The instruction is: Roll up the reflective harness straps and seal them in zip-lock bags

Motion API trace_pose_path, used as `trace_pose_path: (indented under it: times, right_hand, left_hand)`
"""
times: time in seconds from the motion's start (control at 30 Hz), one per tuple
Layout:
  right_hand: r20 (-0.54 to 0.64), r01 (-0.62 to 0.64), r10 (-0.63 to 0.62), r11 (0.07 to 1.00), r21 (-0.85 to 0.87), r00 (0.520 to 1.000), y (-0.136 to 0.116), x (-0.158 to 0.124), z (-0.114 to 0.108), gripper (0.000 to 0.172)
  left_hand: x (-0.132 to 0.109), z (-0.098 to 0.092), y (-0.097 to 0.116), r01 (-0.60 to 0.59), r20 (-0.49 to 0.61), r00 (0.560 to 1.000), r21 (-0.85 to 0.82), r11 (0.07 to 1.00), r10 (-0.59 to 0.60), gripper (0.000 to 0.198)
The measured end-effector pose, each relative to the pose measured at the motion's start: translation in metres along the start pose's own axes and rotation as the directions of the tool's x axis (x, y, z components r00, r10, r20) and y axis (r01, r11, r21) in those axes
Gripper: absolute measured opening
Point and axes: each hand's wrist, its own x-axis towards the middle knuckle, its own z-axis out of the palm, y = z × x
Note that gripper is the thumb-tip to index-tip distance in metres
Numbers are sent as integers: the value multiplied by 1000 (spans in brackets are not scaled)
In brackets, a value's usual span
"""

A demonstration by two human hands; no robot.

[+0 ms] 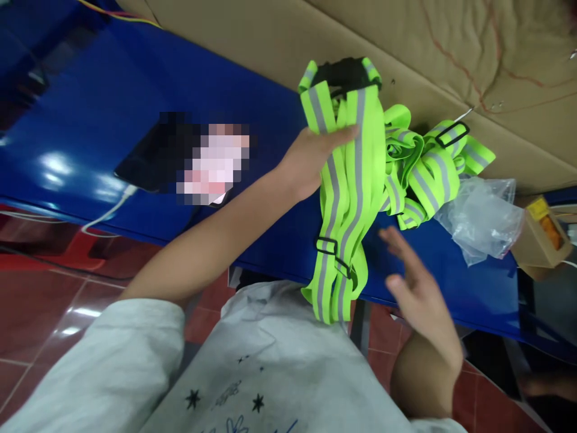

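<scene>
A folded bundle of neon-green reflective straps with grey stripes hangs from my left hand. The thumb lies across the front of the straps, and the other fingers are hidden behind them. Black material shows at the bundle's top end, and black buckles sit near its lower end, which hangs past the table's front edge. My right hand is a little blurred, apart from the bundle on its right, with fingers stretched and nothing in them. Behind it a tangled pile of similar reflective straps lies on the table.
The blue table backs onto brown cardboard. To the left lie a black device with a white cable and a pixelated, phone-like item. A clear plastic bag and a small cardboard box are at right.
</scene>
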Motion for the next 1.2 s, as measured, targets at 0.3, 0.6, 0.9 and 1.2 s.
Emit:
trace_pose_path:
  times: [0.3, 0.6, 0.9, 1.2]
  right_hand:
    - [30, -153, 155, 888, 433, 987, -26, 132, -32, 73]
    - [-240, 194, -112, 916, 352, 964, -13, 131, -24, 43]
    - [-219, 354, -321, 926, 132, 921, -33, 117, -51, 27]
    - [-275, 400, -400, 915, -57, 874, -47, 126, -31, 33]
  left_hand:
    - [-28, 5, -30, 192, 387, 856, 379, 905, -343, 47]
    - [-23, -1, -48, 399, 470, 704, 358, 844, -533, 51]
    - [-11, 4, 16, 171, 375, 899, 177, 969, -227, 87]
    - [-23, 9, -32, 411, 502, 756, 135, 902, -420, 50]
